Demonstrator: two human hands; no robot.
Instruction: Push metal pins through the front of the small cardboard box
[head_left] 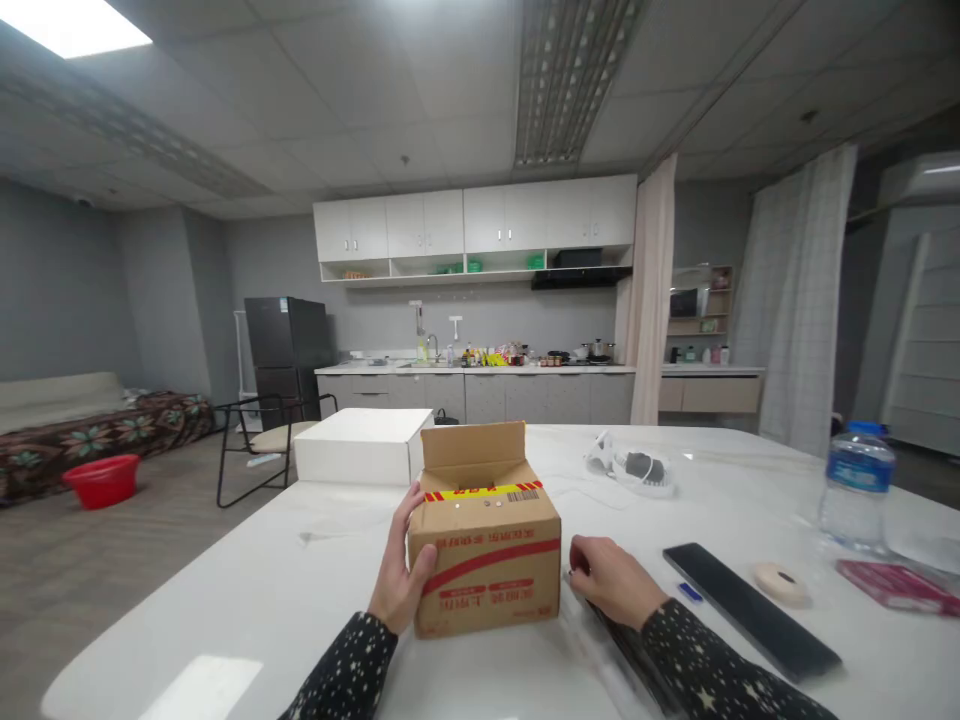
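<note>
A brown cardboard box [491, 570] with red print stands on the white table in front of me, its far flap raised. Yellow and red tape with a barcode runs across the top. My left hand [405, 570] grips the box's left side, thumb on the front face. Just right of the box, my right hand [611, 578] is low over the table with fingers curled together. Whatever those fingers pinch is hidden. Below this hand lie a dark, long thing [634, 660] and some clear plastic, partly covered by my sleeve.
Behind the box sits a white box [364, 445]. A white cable and device [637, 468] lie farther right. On the right are a black slab [750, 608], a small blue piece [690, 592], a beige round object [780, 582], a water bottle [857, 490] and a magenta packet [896, 585].
</note>
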